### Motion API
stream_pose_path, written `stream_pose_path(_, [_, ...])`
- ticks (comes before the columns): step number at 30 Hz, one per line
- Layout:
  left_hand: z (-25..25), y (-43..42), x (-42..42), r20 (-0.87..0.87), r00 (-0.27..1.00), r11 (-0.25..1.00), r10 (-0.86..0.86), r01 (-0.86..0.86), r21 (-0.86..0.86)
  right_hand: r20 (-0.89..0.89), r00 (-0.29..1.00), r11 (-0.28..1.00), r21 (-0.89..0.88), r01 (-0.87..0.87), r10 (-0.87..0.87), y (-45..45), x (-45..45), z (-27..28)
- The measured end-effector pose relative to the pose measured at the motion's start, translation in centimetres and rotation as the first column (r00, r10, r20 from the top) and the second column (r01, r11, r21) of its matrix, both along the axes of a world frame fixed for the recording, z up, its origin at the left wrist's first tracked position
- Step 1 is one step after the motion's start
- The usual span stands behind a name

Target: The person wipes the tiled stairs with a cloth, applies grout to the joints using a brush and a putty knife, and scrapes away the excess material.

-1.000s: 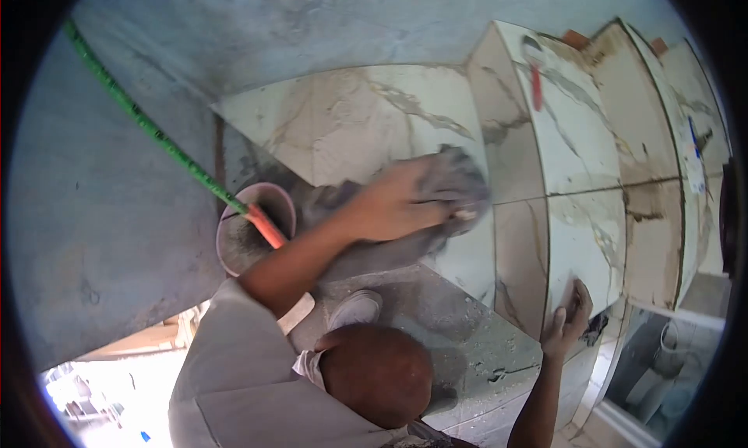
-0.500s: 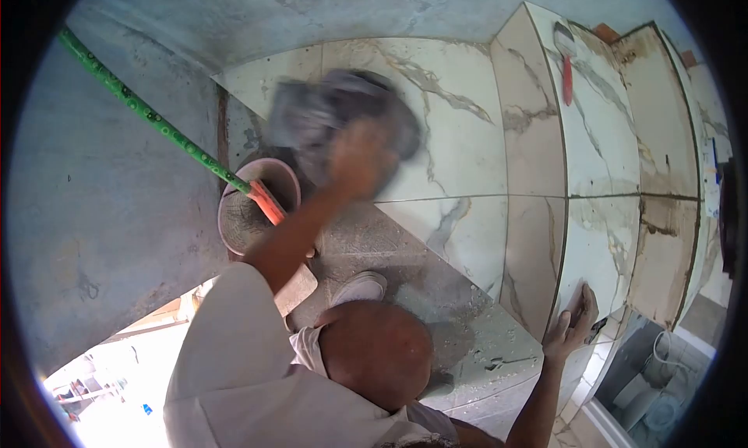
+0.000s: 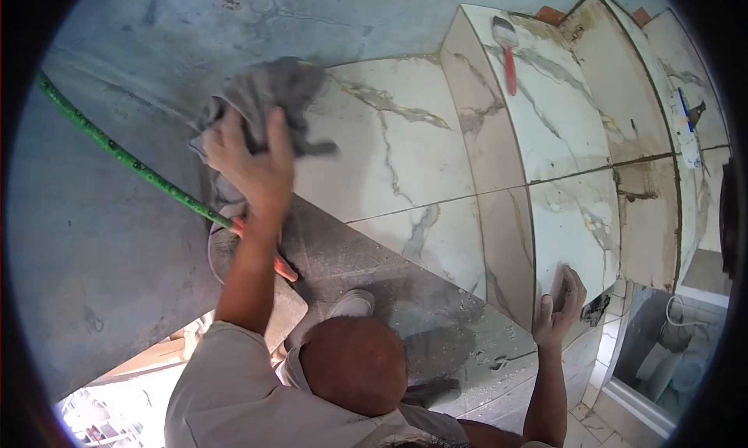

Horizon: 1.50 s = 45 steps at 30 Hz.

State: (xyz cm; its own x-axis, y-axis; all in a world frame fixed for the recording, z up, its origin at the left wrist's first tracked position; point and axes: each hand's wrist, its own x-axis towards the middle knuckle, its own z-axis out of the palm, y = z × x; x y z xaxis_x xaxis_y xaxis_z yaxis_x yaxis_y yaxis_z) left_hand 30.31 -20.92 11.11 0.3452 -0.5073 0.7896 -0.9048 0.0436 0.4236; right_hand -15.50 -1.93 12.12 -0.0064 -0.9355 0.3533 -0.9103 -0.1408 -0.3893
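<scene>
A crumpled grey cloth (image 3: 284, 89) lies bunched at the left end of the marbled tile surface (image 3: 405, 152), against the grey wall. My left hand (image 3: 253, 167) holds it, fingers spread into its folds, somewhat blurred. My right hand (image 3: 559, 308) rests open on the lower tile of the step at the right, fingers apart and nothing in them. A brush with a red handle (image 3: 510, 66) lies on the upper tile of that step.
A green hose-like pole (image 3: 140, 166) runs down the left to a bucket (image 3: 222, 249) partly behind my left arm. My knee (image 3: 354, 366) and shoe (image 3: 354, 302) are below. More tiled steps (image 3: 647, 187) rise at the right, with a blue-and-white item (image 3: 686, 128) on one.
My left hand has swept the cloth leftward across the tile to the wall side. My right hand stays on the step. The camera view has shifted slightly.
</scene>
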Motion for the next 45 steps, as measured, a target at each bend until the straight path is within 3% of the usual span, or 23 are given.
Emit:
stream_pose_path(3, [-0.4, 2.8, -7.4, 0.055, 0.953, 0.949, -0.298, 0.302, -0.091, 0.004, 1.0, 1.0, 0.009, 0.015, -0.015, -0.1, 0.2, 0.2])
stream_pose_path(5, [-1.8, 5.4, -12.1, -0.001, 0.862, 0.862, -0.507, 0.507, 0.015, 0.012, 1.0, 1.0, -0.002, 0.023, -0.023, -0.1, 0.2, 0.2])
stream_pose_path(7, [-3.8, 8.0, -15.2, -0.033, 0.673, 0.655, -0.739, 0.729, 0.199, -0.008, 0.999, 0.999, 0.015, 0.049, -0.049, -0.2, 0.3, 0.5])
stream_pose_path(9, [-6.8, 9.2, -17.6, -0.023, 0.471, 0.455, -0.882, 0.862, 0.225, -0.022, 0.999, 0.998, 0.034, 0.047, -0.046, -0.2, 0.0, 0.4])
stream_pose_path(10, [-8.4, 9.5, -18.5, -0.03, 0.466, 0.448, -0.885, 0.866, 0.222, -0.028, 0.998, 0.998, 0.038, 0.053, -0.052, -0.1, 0.0, 0.4])
stream_pose_path(12, [-11.8, 9.9, -20.4, 0.007, 0.056, 0.056, -0.998, 0.953, 0.298, -0.02, 0.998, 0.996, 0.052, 0.068, -0.067, -0.3, 0.1, 0.4])
stream_pose_path(13, [-13.1, 10.1, -21.4, 0.012, -0.006, 0.0, -1.0, 0.9, 0.436, -0.023, 0.997, 0.996, 0.056, 0.072, -0.071, -0.3, 0.2, 0.3])
stream_pose_path(14, [-14.7, 9.7, -21.8, 0.008, -0.008, -0.004, -1.0, 0.902, 0.433, -0.014, 0.998, 0.997, 0.045, 0.066, -0.065, -0.3, 0.1, 0.2])
stream_pose_path(16, [-16.5, 7.6, -22.2, -0.113, -0.143, -0.181, -0.983, 0.84, 0.511, -0.011, 0.998, 0.997, 0.039, 0.06, -0.059, -0.4, 0.0, 0.2])
stream_pose_path(17, [-17.0, 6.3, -22.2, -0.117, -0.147, -0.186, -0.982, 0.842, 0.506, -0.035, 0.997, 0.995, 0.065, 0.071, -0.068, -0.5, 0.0, 0.5])
stream_pose_path(19, [-17.4, 3.6, -21.2, -0.014, -0.125, -0.106, -0.992, 0.775, 0.623, -0.056, 0.995, 0.99, 0.112, 0.091, -0.085, -0.2, 0.1, 0.7])
stream_pose_path(21, [-17.4, -2.0, -19.3, 0.051, -0.016, 0.023, -0.999, 0.727, 0.686, -0.043, 0.996, 0.99, 0.108, 0.086, -0.082, -0.3, 0.0, 0.5])
stream_pose_path(27, [-16.9, -19.6, -13.8, 0.21, 0.522, 0.495, -0.827, 0.498, 0.712, -0.021, 0.996, 0.991, 0.1, 0.085, -0.083, -0.2, -0.2, -0.1])
stream_pose_path(31, [-17.3, -18.6, -11.3, 0.252, 0.608, 0.593, -0.753, 0.46, 0.661, 0.011, 0.997, 0.989, 0.124, 0.079, -0.081, 0.0, -0.3, -0.1])
stream_pose_path(34, [-17.2, -15.8, -5.4, 0.298, 0.762, 0.708, -0.575, 0.28, 0.649, 0.02, 0.996, 0.988, 0.128, 0.089, -0.092, 0.0, -0.2, -0.3])
stream_pose_path(35, [-17.5, -15.3, -2.2, 0.34, 0.786, 0.731, -0.517, 0.199, 0.653, 0.018, 0.995, 0.987, 0.131, 0.095, -0.098, -0.1, -0.2, -0.4])
stream_pose_path(37, [-18.8, -14.4, 5.5, 0.265, 0.883, 0.723, -0.387, 0.112, 0.682, -0.02, 0.995, 0.983, 0.153, 0.103, -0.101, 0.0, -0.3, -0.1])
stream_pose_path(39, [-20.8, -13.8, 15.3, 0.458, 0.838, 0.612, -0.297, -0.202, 0.765, -0.014, 0.995, 0.986, 0.133, 0.096, -0.095, -0.1, -0.1, -0.1])
stream_pose_path(41, [-17.4, -12.4, 18.5, 0.423, 0.906, 0.576, -0.004, -0.343, 0.742, -0.007, 0.996, 0.99, 0.103, 0.094, -0.094, -0.2, -0.1, -0.1])
stream_pose_path(45, [-14.1, -13.0, 21.1, 0.457, 0.865, 0.482, 0.205, -0.496, 0.723, 0.001, 0.998, 0.995, 0.079, 0.057, -0.057, -0.2, 0.1, 0.0])
